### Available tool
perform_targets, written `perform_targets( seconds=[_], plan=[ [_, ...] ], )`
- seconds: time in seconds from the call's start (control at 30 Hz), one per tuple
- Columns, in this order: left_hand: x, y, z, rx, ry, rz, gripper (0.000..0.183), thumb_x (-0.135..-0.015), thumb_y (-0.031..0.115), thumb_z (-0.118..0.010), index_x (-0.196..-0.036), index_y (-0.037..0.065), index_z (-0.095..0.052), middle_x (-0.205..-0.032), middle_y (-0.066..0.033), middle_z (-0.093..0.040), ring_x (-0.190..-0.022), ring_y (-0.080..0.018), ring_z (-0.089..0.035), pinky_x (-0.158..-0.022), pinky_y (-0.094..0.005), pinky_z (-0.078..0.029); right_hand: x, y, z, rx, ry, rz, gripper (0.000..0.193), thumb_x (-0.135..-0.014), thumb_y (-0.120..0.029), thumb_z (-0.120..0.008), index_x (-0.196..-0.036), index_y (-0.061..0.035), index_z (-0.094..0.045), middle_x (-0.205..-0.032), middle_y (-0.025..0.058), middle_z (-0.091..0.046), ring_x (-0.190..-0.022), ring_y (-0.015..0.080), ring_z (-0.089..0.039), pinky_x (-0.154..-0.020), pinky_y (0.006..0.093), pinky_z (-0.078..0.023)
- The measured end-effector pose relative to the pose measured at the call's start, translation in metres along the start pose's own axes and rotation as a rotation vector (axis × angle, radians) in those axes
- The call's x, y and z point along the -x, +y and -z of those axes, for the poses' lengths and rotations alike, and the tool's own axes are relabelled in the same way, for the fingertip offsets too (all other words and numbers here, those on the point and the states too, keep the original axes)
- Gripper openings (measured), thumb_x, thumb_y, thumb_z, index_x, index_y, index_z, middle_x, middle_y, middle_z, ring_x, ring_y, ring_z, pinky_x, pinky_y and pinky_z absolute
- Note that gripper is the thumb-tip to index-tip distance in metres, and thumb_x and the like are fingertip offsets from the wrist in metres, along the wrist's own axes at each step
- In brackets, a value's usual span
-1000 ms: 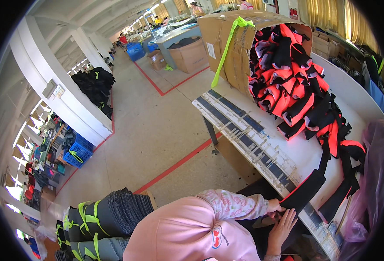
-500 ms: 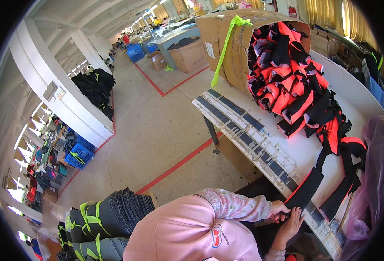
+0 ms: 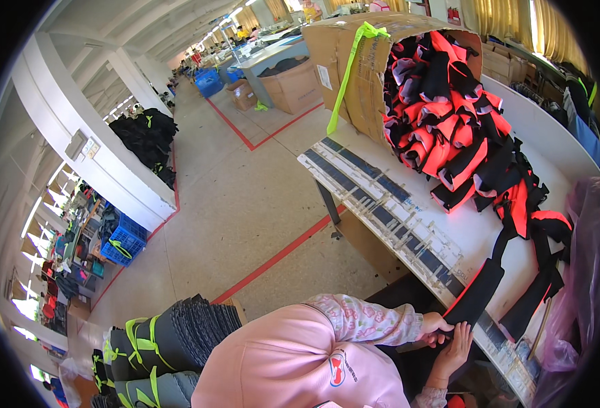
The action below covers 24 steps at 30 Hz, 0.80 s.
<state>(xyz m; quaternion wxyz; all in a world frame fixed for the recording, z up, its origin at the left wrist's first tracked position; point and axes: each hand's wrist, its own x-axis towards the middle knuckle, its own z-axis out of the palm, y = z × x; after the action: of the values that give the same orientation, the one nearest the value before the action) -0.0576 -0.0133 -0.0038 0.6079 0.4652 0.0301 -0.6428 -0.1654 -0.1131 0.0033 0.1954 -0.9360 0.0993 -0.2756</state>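
1. Our left hand (image 3: 434,328) has its fingers closed on the near end of a black strip (image 3: 477,296) with a red edge.
2. Our right hand (image 3: 455,349) touches that end, fingers extended; we cannot tell whether it grips.
3. The strip lies over the desk's (image 3: 460,234) edge.

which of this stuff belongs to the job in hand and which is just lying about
Likely part of the job:
black strip, at the left hand and right hand
black-and-coral pieces
cardboard box on its side
white table

Seemingly just lying about:
tied dark bundles
blue crate
purple plastic
black heap
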Motion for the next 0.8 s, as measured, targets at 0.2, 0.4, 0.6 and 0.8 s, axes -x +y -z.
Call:
perform_targets(
  seconds=[0.2,0.4,0.6,0.8],
  plan=[
    [0.003,0.000,-0.002,0.003,0.011,-0.023,0.033,-0.088,0.033,-0.051,-0.082,0.000,-0.057,-0.055,-0.0060,-0.052,-0.038,-0.0136,-0.043,-0.049,-0.0302,-0.045,0.001,0.001,-0.001,-0.011,0.003,-0.008,0.031,-0.081,0.002,-0.041,-0.107,0.0005,-0.057,-0.114,0.0165,-0.056,-0.112,0.0318,-0.050,-0.099,0.0456,-0.035],
    [0.000,-0.002,0.001,0.022,0.003,-0.014,0.032,-0.088,0.032,-0.051,-0.082,0.001,-0.057,-0.055,-0.0060,-0.053,-0.040,-0.0136,-0.047,-0.047,-0.0289,-0.045,0.001,-0.001,-0.001,-0.013,0.012,-0.014,0.031,-0.080,0.002,-0.042,-0.106,0.0007,-0.058,-0.115,0.0163,-0.056,-0.113,0.0314,-0.049,-0.099,0.0456,-0.034],
    [-0.004,-0.005,0.004,-0.050,0.015,-0.022,0.035,-0.087,0.036,-0.052,-0.080,0.002,-0.058,-0.054,-0.0051,-0.054,-0.039,-0.0136,-0.047,-0.046,-0.0284,-0.046,-0.007,-0.012,0.004,0.040,-0.009,-0.039,0.033,-0.075,0.003,-0.044,-0.104,0.0007,-0.058,-0.114,0.0154,-0.057,-0.112,0.0310,-0.049,-0.100,0.0456,-0.033],
    [0.012,0.008,-0.019,0.185,-0.284,-0.142,0.058,-0.083,0.061,-0.041,-0.083,0.004,-0.056,-0.067,-0.0085,-0.057,-0.049,-0.0172,-0.053,-0.050,-0.0292,-0.047,-0.008,-0.003,0.010,-0.378,0.195,-0.326,0.034,-0.076,0.007,-0.044,-0.107,0.0026,-0.055,-0.106,0.0153,-0.060,-0.100,0.0272,-0.058,-0.087,0.0350,-0.044]
  ],
)
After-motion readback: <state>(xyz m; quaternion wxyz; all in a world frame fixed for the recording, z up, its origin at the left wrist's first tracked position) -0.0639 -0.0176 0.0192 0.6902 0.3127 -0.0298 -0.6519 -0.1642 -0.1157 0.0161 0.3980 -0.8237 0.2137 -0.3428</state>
